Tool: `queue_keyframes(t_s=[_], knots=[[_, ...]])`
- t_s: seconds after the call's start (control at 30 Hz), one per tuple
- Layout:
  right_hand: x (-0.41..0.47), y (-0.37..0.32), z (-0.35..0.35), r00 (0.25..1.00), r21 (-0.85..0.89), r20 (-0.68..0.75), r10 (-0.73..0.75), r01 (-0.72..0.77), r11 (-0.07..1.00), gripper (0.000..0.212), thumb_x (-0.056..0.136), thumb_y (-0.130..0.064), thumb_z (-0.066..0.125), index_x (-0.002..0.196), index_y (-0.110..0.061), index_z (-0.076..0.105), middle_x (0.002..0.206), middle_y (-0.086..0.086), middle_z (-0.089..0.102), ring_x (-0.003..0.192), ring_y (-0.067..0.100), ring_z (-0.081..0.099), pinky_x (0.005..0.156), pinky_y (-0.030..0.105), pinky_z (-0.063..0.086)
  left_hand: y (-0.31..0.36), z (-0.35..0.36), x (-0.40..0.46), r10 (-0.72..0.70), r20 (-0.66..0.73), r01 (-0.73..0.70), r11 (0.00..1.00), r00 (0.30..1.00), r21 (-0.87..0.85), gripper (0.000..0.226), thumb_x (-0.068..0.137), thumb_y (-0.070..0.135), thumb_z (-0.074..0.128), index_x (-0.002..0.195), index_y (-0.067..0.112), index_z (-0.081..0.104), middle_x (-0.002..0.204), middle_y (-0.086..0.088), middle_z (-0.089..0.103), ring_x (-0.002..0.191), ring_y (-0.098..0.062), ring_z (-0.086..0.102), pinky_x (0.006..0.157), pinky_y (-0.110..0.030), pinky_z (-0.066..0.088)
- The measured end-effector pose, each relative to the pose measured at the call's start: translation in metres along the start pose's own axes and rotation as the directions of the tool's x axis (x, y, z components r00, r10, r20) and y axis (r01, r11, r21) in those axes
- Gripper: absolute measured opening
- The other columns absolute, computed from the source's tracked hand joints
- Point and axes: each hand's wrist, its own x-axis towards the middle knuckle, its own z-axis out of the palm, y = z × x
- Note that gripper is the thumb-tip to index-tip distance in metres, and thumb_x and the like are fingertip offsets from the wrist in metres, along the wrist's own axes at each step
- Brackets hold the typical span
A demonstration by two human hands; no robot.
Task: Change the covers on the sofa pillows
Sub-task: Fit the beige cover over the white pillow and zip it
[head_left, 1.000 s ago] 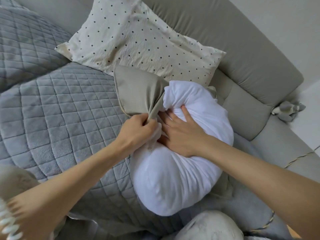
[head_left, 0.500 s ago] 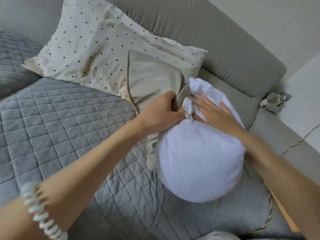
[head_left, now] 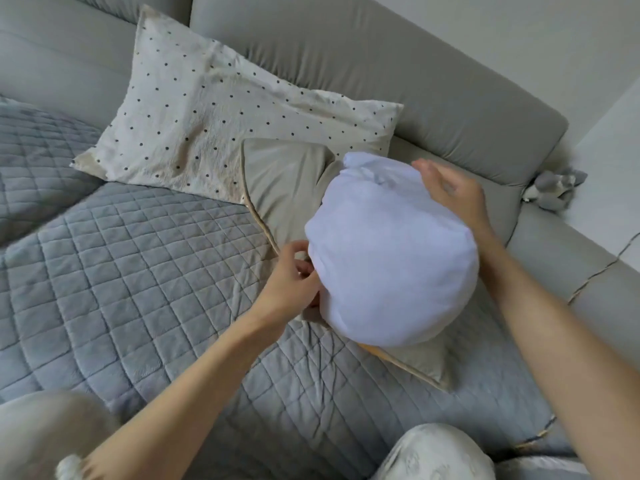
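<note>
A bare white pillow insert (head_left: pixel 391 251), bunched into a round shape, rests on a flat beige pillow cover (head_left: pixel 284 188) on the sofa. My left hand (head_left: pixel 294 282) pinches the cover's edge at the insert's left side, fingers partly tucked under the white fabric. My right hand (head_left: pixel 450 192) lies on the insert's upper right side with its fingers spread. Part of the beige cover (head_left: pixel 422 362) sticks out below the insert. A cream pillow with black dots (head_left: pixel 221 109) leans against the backrest behind them.
A grey quilted blanket (head_left: pixel 121 271) covers the sofa seat. The grey sofa backrest (head_left: pixel 381 64) runs across the top. A small grey soft toy (head_left: pixel 554 185) lies on the sofa's right end. My knee in pale patterned fabric (head_left: pixel 433 455) shows at the bottom.
The white insert has come further out of the beige cover, which now lies flat beneath it. My left hand dropped to the cover's lower edge; my right hand moved to the insert's upper right.
</note>
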Motion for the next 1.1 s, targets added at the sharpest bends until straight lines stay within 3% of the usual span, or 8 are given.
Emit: queue_keyframes(t_s=[0.13, 0.3, 0.4, 0.47, 0.57, 0.7, 0.9, 1.1], knots=[[-0.05, 0.043, -0.02, 0.926, -0.041, -0.355, -0.126, 0.119, 0.992, 0.027, 0.089, -0.033, 0.043, 0.113, -0.031, 0.053, 0.118, 0.002, 0.056, 0.112, 0.02, 0.053, 0.098, 0.039, 0.042, 0.011, 0.017, 0.017, -0.026, -0.113, 0.015, 0.995, 0.993, -0.101, 0.029, 0.09, 0.026, 0.058, 0.112, 0.019, 0.04, 0.086, -0.003, 0.061, 0.078, -0.016, 0.06, 0.069, -0.03, 0.052], [-0.113, 0.055, 0.004, 0.887, -0.282, -0.134, -0.443, 0.394, 0.875, 0.075, 0.078, -0.065, 0.055, 0.129, -0.013, 0.039, 0.13, 0.009, 0.039, 0.122, 0.023, 0.041, 0.101, 0.03, 0.036, 0.029, 0.038, 0.039, -0.01, -0.194, -0.019, 0.988, 0.981, -0.152, 0.033, 0.088, 0.044, 0.056, 0.103, 0.018, 0.042, 0.084, -0.004, 0.055, 0.067, -0.015, 0.052, 0.053, -0.03, 0.045], [-0.07, 0.038, 0.024, 0.91, -0.434, -0.158, -0.383, 0.285, 0.855, 0.097, 0.065, -0.069, 0.059, 0.14, -0.017, 0.026, 0.141, 0.013, 0.031, 0.127, 0.03, 0.037, 0.093, 0.036, 0.041, 0.027, 0.046, 0.037, 0.045, -0.222, -0.09, 0.976, 0.974, -0.196, 0.012, 0.094, 0.031, 0.049, 0.096, 0.019, 0.046, 0.09, -0.005, 0.061, 0.082, -0.02, 0.061, 0.073, -0.039, 0.054], [-0.04, 0.031, 0.03, 0.935, -0.437, -0.14, -0.326, 0.237, 0.867, 0.097, 0.066, -0.059, 0.067, 0.142, -0.014, 0.027, 0.141, 0.014, 0.034, 0.126, 0.034, 0.038, 0.09, 0.039, 0.043, 0.022, 0.042, 0.038, 0.222, -0.231, -0.215, 0.975, 0.947, 0.057, 0.01, 0.095, 0.014, 0.044, 0.096, 0.017, 0.053, 0.094, -0.007, 0.063, 0.091, -0.023, 0.062, 0.086, -0.042, 0.052], [0.003, 0.026, 0.034, 0.95, -0.368, -0.049, -0.308, 0.269, 0.89, 0.079, 0.075, -0.036, 0.074, 0.139, -0.013, 0.033, 0.138, 0.009, 0.04, 0.124, 0.031, 0.04, 0.091, 0.032, 0.034, 0.018, 0.029, 0.051, 0.546, -0.089, -0.396, 0.701, 0.833, 0.594, 0.035, 0.088, -0.003, 0.044, 0.115, 0.012, 0.062, 0.111, -0.01, 0.058, 0.1, -0.028, 0.058, 0.086, -0.033, 0.046], [0.037, 0.022, 0.055, 0.942, -0.331, -0.007, -0.336, 0.314, 0.89, 0.068, 0.078, -0.026, 0.072, 0.137, -0.015, 0.039, 0.138, 0.006, 0.045, 0.121, 0.031, 0.044, 0.088, 0.032, 0.034, 0.017, 0.011, 0.079, 0.663, 0.091, -0.425, 0.362, 0.743, 0.83, 0.031, 0.086, 0.002, 0.051, 0.114, 0.01, 0.062, 0.114, -0.015, 0.054, 0.088, -0.039, 0.059, 0.064, -0.042, 0.049], [0.072, 0.026, 0.062, 0.946, -0.226, -0.022, -0.322, 0.309, 0.924, 0.073, 0.079, -0.032, 0.071, 0.14, -0.022, 0.034, 0.139, 0.0, 0.046, 0.122, 0.026, 0.046, 0.091, 0.028, 0.034, 0.014, -0.008, 0.116, 0.752, 0.199, -0.445, 0.138, 0.628, 0.885, 0.023, 0.083, 0.025, 0.044, 0.099, 0.015, 0.057, 0.104, -0.001, 0.061, 0.096, -0.02, 0.044, 0.073, -0.035, 0.042], [0.091, 0.02, 0.071, 0.898, -0.376, 0.02, -0.44, 0.415, 0.829, 0.072, 0.077, -0.042, 0.068, 0.139, -0.018, 0.04, 0.134, 0.004, 0.052, 0.12, 0.028, 0.049, 0.092, 0.035, 0.04, 0.037, -0.026, 0.135, 0.668, 0.229, -0.472, 0.207, 0.708, 0.857, 0.037, 0.074, -0.007, 0.055, 0.106, 0.012, 0.06, 0.108, -0.007, 0.054, 0.078, -0.033, 0.058, 0.054, -0.041, 0.048]])
